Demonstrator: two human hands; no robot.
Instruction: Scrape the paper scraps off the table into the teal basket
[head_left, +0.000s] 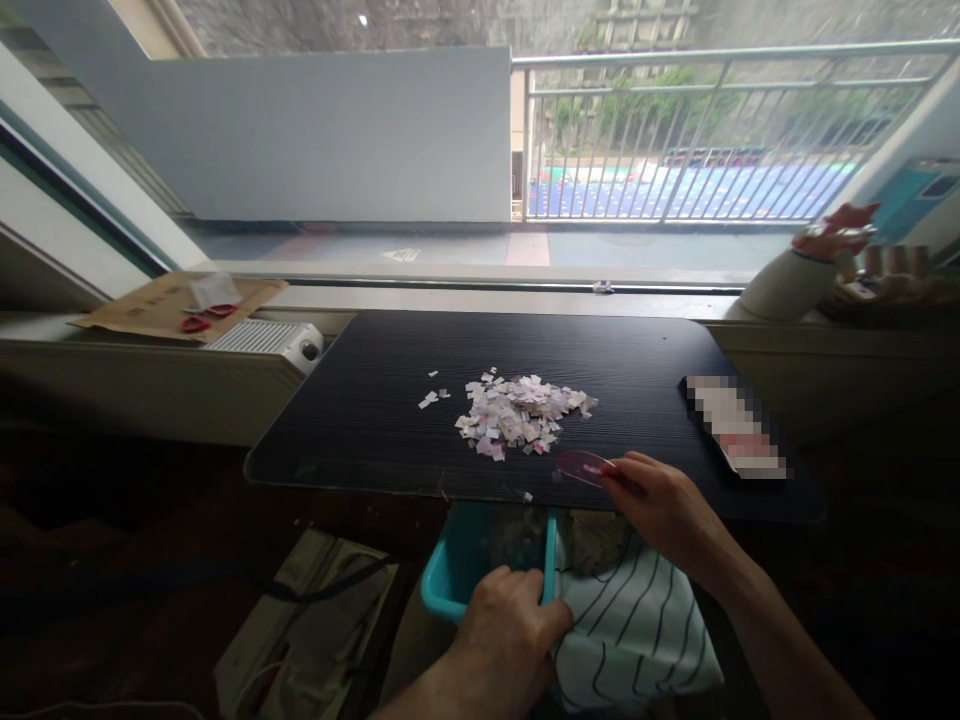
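My left hand [508, 630] has its fingers wrapped over the near rim of a teal plastic bin [442, 575]. The bin stands below the table's front edge, and what lies inside is dim. In my right hand [664, 500] is a thin, see-through pink oval piece of plastic [581, 466], pinched by its right end just above the tabletop. Beyond its tip lies a heap of small cut paper scraps [517, 410], white and pale pink. A few loose scraps [429, 399] are scattered left of the heap, and one scrap [528, 497] rests at the front edge.
The dark table [360, 400] carries a phone-like object [735, 425], blurred out, at right. Red-handled scissors [196, 324] lie on a brown envelope [142, 300] at the sill's left, by a white radiator [262, 340]. Striped cloth [637, 620] is beside the bin.
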